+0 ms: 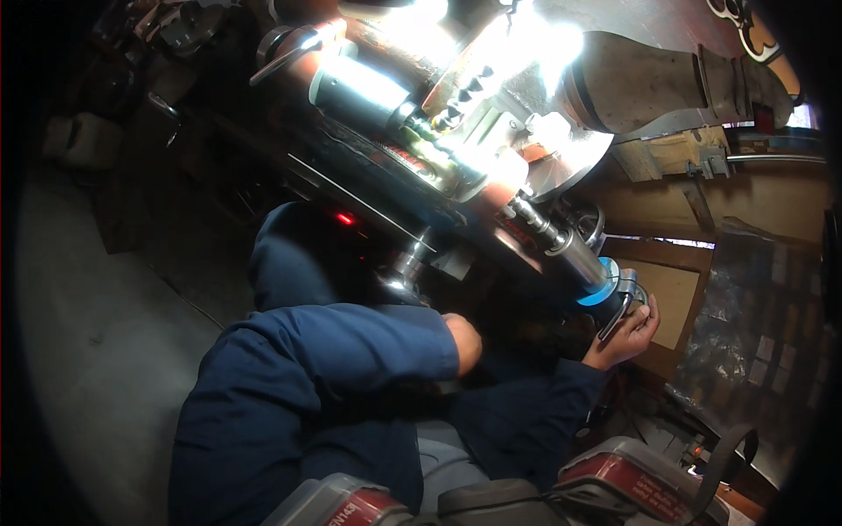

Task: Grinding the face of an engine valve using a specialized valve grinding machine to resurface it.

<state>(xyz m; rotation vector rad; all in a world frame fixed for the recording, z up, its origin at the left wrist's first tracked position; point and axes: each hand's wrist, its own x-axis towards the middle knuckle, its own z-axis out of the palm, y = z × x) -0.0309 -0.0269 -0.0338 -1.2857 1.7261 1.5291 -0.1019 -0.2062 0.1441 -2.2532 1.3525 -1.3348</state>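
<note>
At the right, my right hand has its fingers bent round a metal crank handle. The handle sits at the end of a shiny metal cylinder with a blue ring round it. That cylinder joins a stepped metal shaft on a large machine like a lathe. My left hand shows only as a rounded part beyond its dark blue cuff. Its fingers are hidden in the dark below the machine, so what it touches cannot be made out.
Glare washes out the machine's top around a pale metal disc. A brown tapered object and wooden blocks lie beyond. A red light glows on the machine's near side. Clear-and-red plastic cases fill the lower edge.
</note>
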